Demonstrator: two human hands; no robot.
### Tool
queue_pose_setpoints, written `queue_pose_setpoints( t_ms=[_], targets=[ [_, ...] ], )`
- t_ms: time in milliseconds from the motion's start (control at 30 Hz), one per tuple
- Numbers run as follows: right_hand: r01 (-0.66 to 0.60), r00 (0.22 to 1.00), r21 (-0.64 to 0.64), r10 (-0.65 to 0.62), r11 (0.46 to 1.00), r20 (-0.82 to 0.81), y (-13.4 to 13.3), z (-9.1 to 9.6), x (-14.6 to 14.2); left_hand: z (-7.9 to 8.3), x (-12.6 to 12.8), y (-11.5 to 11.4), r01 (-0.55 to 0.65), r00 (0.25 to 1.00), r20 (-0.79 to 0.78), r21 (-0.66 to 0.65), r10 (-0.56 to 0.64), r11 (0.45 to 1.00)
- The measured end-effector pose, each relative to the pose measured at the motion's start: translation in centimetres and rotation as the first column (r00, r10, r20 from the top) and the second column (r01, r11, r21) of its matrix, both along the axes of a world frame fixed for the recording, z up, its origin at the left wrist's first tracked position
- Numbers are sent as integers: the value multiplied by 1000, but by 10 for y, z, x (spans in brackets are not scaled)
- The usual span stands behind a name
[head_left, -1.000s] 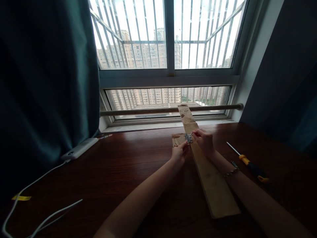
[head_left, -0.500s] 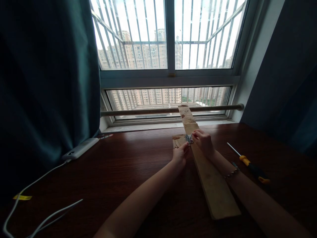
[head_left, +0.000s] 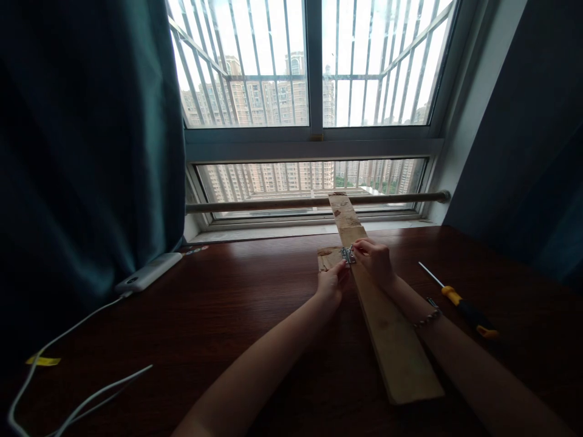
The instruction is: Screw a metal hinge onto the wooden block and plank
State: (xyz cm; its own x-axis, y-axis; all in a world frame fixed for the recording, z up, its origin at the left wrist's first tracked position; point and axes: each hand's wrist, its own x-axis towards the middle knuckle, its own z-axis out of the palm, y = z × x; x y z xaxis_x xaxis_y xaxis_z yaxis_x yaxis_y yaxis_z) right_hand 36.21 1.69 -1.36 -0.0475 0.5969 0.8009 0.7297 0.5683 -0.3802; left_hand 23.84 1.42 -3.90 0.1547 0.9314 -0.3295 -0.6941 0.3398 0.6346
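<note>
A long pale wooden board (head_left: 387, 331) lies on the dark wooden table (head_left: 218, 315), running from the window rail toward me. A smaller wood piece (head_left: 326, 257) sits against its left side. A small metal hinge (head_left: 348, 255) bridges the two. My left hand (head_left: 331, 283) is closed, its fingertips pinching at the hinge's near edge. My right hand (head_left: 375, 261) rests on the board with fingers curled, pinching the hinge from the right. A bead bracelet (head_left: 426, 317) circles my right wrist.
A yellow-handled screwdriver (head_left: 458, 300) lies on the table right of my right arm. A white power bank (head_left: 148, 272) with white cables (head_left: 68, 340) sits at the left by a dark green curtain (head_left: 86, 152). A barred window and rail (head_left: 314, 202) stand behind.
Both hands stay at the hinge with only tiny finger shifts. The view has drifted slightly.
</note>
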Motion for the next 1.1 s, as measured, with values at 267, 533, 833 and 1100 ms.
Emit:
queue_pose_setpoints(
  t_ms=[267,533,833,1100],
  targets=[
    [2,994,-56,-8,998,-111,1,-1,1,-5,0,3,-4,1000,8,18,4,1000],
    [10,983,-145,-37,989,-182,1,1,-3,-2,1,3,-19,1000,-4,0,19,1000],
    [-39,975,-130,10,991,-220,6,6,2,1,2,0,-41,999,-6,-25,41,999],
    [-18,998,20,17,1000,64,7,-1,4,3,2,-3,-39,999,11,-19,39,999]
  ],
)
